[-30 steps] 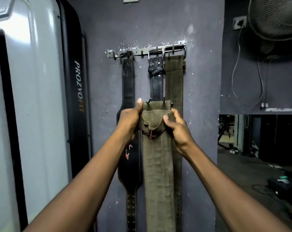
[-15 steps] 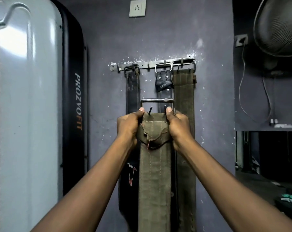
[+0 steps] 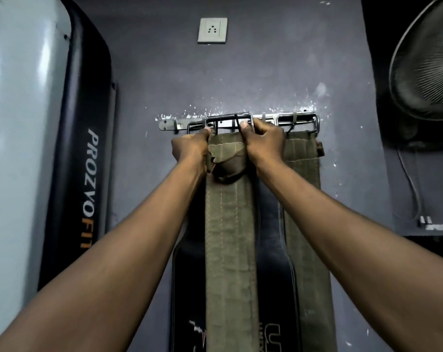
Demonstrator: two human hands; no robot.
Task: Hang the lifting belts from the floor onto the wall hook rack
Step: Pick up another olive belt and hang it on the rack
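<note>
The black side panel (image 3: pixel 87 174) of the machine at left carries "PROZVOFIT" running vertically, "PROZVO" in white and "FIT" in orange. A black belt (image 3: pixel 273 288) shows a pale "U"; the rest is hidden.

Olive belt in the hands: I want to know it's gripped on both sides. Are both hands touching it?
Touching. The head view shows the left hand and right hand clamped on the olive belt just below its buckle.

olive canvas belt (image 3: pixel 229 250) hangs vertical, buckle (image 3: pixel 229 120) at wall hook rack (image 3: pixel 169 124).
</note>
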